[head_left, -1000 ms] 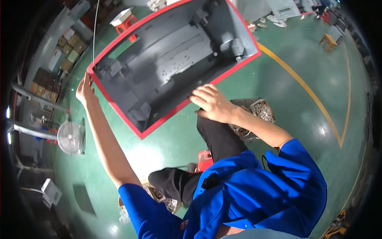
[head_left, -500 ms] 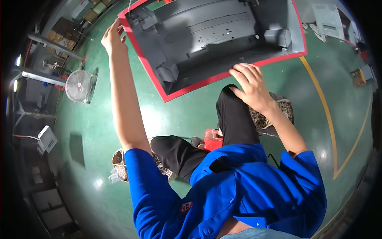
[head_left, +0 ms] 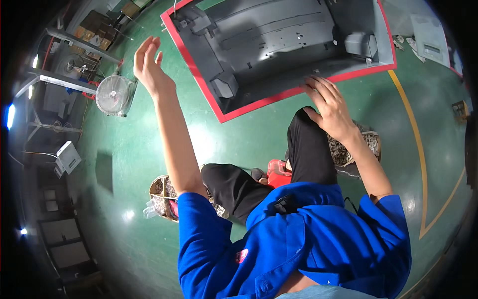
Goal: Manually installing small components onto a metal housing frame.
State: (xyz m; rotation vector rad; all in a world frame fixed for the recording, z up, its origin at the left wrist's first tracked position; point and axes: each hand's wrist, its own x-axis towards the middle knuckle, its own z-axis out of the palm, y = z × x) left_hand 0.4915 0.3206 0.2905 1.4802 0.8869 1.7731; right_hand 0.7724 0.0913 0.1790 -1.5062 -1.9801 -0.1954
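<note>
A large grey sheet-metal box (head_left: 286, 56) with a red rim hangs in the upper part of the view, its open side facing me. My left hand (head_left: 153, 70) is raised to the left of the box, apart from its rim. The fingers are stretched out with nothing in them. My right hand (head_left: 329, 107) lies over the near red edge, its fingers across the rim and its thumb held away. Inside the box are holes in the back panel and angular grey brackets in the corners.
Two containers of small metal parts, one at left (head_left: 163, 192) and one at right (head_left: 369, 142), stand beside my legs. A red object (head_left: 279, 174) sits between my feet. A floor fan (head_left: 113, 94) is at left; a yellow line (head_left: 416, 139) marks the green floor at right.
My left hand has let go of the box's left edge and moved away from it. The right hand stays at the near rim. The whole view has shifted slightly.
</note>
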